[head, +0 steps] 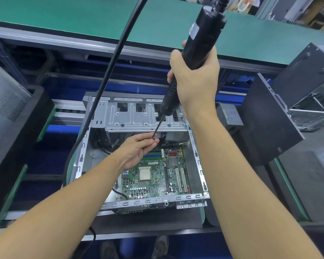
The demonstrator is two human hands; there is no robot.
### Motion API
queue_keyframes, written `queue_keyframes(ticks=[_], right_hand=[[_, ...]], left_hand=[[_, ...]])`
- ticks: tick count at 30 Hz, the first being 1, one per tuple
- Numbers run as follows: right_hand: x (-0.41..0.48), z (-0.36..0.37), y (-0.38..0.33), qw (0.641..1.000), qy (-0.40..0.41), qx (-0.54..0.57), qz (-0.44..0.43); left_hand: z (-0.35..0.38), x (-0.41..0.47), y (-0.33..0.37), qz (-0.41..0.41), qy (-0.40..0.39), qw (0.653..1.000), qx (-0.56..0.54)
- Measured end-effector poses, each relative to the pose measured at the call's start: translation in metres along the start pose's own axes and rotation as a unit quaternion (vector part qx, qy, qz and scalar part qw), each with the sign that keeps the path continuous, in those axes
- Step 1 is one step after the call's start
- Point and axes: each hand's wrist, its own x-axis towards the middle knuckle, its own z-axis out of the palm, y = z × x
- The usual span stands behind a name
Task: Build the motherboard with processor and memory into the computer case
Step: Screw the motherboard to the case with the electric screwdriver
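Green belt (82,15) behind; right hand (196,85) wraps the tilted screwdriver (200,34), left hand's (137,149) fingers (146,137) pinch its bit (157,128) above the case (195,152).

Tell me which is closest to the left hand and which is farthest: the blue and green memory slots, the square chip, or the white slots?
In the head view, from the left hand, which pinches the screwdriver tip:
1. Memory slots, right beside the fingers.
2. Square chip, just below the hand.
3. White slots, farthest, off to the right.
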Motion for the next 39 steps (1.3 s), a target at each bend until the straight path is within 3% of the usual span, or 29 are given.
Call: queue_keyframes(ticks=[17, 27, 34, 39], right_hand=[[-0.001, -0.001, 0.002, 1.000, 0.003, -0.006, -0.003], [-0.007, 0.001, 0.005, 0.999, -0.021, -0.032, -0.007], [-0.010, 0.001, 0.006, 1.000, -0.004, -0.021, -0.005], [-0.010, 0.000, 0.004, 1.000, -0.005, -0.018, -0.004]], left_hand=[[0.003, -0.005, 0.000, 0.003, 0.008, 1.000, -0.016], [0.006, -0.006, -0.006, 0.087, 0.009, 0.994, 0.072], [0.003, -0.003, -0.008, 0.020, 0.046, 0.998, -0.038], [0.010, -0.002, -0.005, -0.071, 0.061, 0.983, -0.161]])
